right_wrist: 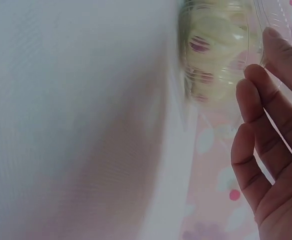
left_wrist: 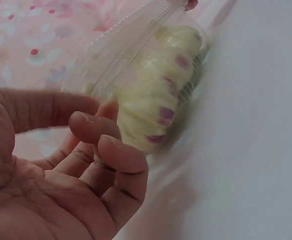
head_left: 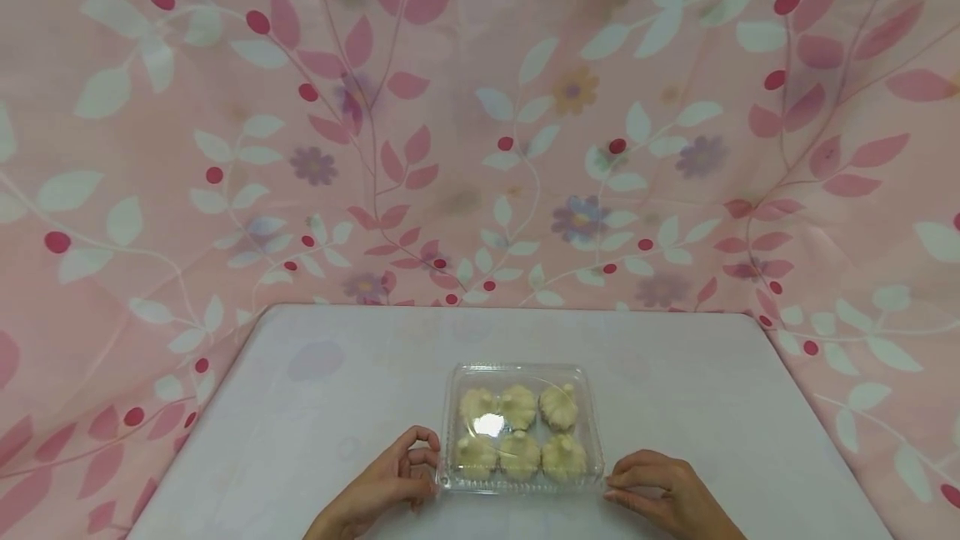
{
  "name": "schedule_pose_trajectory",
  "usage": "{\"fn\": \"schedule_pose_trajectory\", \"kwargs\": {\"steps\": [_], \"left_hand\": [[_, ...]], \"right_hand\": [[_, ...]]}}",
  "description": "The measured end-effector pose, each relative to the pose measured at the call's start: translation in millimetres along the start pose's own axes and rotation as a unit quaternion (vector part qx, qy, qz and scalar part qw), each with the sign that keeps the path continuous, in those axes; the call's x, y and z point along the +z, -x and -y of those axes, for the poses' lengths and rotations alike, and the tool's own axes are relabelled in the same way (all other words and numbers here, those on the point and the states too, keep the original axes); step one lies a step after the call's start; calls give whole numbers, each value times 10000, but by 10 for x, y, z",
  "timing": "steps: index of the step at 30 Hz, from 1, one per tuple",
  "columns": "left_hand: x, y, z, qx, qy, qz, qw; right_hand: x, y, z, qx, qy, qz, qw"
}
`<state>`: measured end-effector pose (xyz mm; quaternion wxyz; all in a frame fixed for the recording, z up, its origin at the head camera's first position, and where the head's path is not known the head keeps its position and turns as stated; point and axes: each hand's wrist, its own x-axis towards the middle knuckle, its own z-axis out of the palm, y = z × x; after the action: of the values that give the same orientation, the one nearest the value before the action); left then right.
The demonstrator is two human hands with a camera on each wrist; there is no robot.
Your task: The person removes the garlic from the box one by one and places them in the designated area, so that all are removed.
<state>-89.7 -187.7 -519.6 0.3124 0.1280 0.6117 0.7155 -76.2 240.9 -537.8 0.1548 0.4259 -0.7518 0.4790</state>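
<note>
A clear plastic clamshell box, lid down, lies near the front middle of the table. Inside sit several pale, pleated buns in two rows, each with a small knob on top. Purple patches mark the sides of the buns in the left wrist view. At the front left corner, my left hand pinches the box's rim between thumb and forefinger, its other fingers curled. My right hand pinches the front right corner with thumb and fingertips. In the right wrist view its fingers lie beside the rim.
The box stands on a white table with rounded far corners. Behind and beside the table hangs a pink cloth printed with leaves, berries and flowers.
</note>
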Motion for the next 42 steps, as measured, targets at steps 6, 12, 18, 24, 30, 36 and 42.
{"fn": "schedule_pose_trajectory", "kwargs": {"steps": [6,12,18,24,30,36,42], "left_hand": [[-24,8,-2,80,73,149,9998],[-40,-3,25,96,149,220,9996],[-36,-20,55,-49,167,99,9998],[-15,-28,43,-119,258,58,9996],[2,-49,67,-131,375,267,9989],[25,-38,89,-99,491,232,9985],[41,-74,113,-202,313,-92,9993]], "right_hand": [[-17,-42,47,-111,16,-48,9999],[-20,-119,158,-73,-103,-40,9999],[-28,-207,283,50,-259,3,9997],[-24,-235,298,134,-255,59,9996],[-19,-249,314,69,-193,24,9998],[12,-243,294,93,-9,-10,10000],[55,-131,183,271,374,-93,9989]]}}
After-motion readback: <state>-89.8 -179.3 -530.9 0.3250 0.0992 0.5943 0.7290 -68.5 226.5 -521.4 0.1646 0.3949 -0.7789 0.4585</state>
